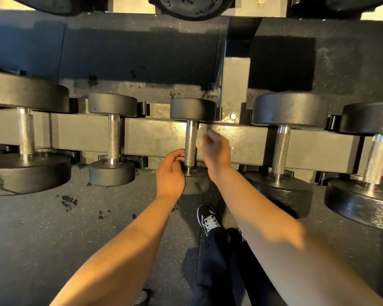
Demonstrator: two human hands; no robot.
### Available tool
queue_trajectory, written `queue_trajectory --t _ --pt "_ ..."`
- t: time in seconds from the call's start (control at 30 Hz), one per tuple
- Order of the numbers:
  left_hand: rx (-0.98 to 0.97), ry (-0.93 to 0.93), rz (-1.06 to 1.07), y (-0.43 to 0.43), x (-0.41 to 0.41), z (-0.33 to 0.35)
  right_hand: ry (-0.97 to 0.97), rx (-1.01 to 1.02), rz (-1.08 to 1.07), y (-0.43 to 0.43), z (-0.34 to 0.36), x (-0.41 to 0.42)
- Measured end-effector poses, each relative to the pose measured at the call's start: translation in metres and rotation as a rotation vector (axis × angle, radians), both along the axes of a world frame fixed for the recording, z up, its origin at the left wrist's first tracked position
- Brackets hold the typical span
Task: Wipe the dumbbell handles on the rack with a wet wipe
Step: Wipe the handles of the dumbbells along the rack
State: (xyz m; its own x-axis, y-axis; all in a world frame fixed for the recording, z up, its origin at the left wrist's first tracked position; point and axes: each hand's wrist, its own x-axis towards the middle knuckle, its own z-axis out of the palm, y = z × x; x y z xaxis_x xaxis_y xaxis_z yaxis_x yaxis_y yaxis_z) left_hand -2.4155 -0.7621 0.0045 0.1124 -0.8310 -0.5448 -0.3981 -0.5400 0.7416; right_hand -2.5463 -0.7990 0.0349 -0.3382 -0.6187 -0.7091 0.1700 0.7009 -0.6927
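Observation:
Several black dumbbells lie across a grey rack [155,138], each with a knurled steel handle. The small middle dumbbell has its handle [190,142] between my two hands. My left hand [170,173] curls round the near weight head [196,181] of this dumbbell, fingers by the handle's lower end. My right hand [216,151] is blurred just right of the handle and pinches a pale, blurred wet wipe [201,138] beside the steel.
Neighbouring handles stand to the left [113,141] and right [280,149], with larger dumbbells at both ends [26,133] [375,157]. A rack upright [234,85] rises behind. My shoe [209,219] stands on the speckled rubber floor [53,228]. Weight plates [192,5] hang at the top.

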Motion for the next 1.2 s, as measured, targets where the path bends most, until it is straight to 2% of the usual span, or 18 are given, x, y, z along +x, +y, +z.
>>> queue_trajectory --t 0.03,0.07,0.13,0.3,0.43,0.5,0.6,0.67,0.73,0.8,0.97,1.07,1.13,1.2 --pt "0.003 0.001 0.002 0.0 0.0 0.0 -0.078 -0.012 -0.104 -0.008 0.0 0.001" --pt "0.007 0.006 0.006 0.0 0.0 -0.001 -0.07 -0.021 -0.116 -0.015 -0.002 0.003" --pt "0.011 0.019 0.021 0.0 0.0 0.0 -0.009 -0.037 -0.042 -0.013 -0.01 0.014" --pt "0.013 0.026 0.032 0.001 -0.001 0.002 0.348 0.076 0.426 0.038 -0.027 0.026" --pt "0.008 0.018 0.025 0.002 -0.001 0.003 0.437 0.12 0.61 0.049 -0.026 0.019" --pt "0.008 0.017 0.022 0.002 -0.002 0.003 0.319 0.098 0.459 0.04 -0.018 0.014" --pt "0.01 0.025 0.03 0.003 -0.002 0.001 -0.003 -0.041 -0.055 0.018 -0.003 0.006" --pt "0.005 0.036 0.036 0.003 -0.003 -0.001 -0.147 -0.059 -0.187 0.003 -0.001 0.007" --pt "-0.003 0.046 0.042 0.003 -0.003 -0.001 -0.05 -0.033 -0.019 -0.001 -0.002 0.017" --pt "-0.01 0.057 0.055 0.003 -0.003 -0.002 0.145 0.015 0.133 0.013 -0.006 0.024" --pt "-0.002 0.063 0.063 0.005 -0.004 0.0 0.369 0.07 0.459 0.054 -0.008 0.025" --pt "0.008 0.128 0.079 0.004 -0.003 0.005 0.512 -0.073 0.472 0.063 -0.004 0.024" --pt "-0.017 0.176 0.061 0.005 0.0 0.013 0.465 -0.188 0.456 0.067 -0.007 0.025" --pt "-0.051 0.243 0.002 0.005 0.001 0.022 0.459 -0.282 0.581 0.068 -0.01 0.028"
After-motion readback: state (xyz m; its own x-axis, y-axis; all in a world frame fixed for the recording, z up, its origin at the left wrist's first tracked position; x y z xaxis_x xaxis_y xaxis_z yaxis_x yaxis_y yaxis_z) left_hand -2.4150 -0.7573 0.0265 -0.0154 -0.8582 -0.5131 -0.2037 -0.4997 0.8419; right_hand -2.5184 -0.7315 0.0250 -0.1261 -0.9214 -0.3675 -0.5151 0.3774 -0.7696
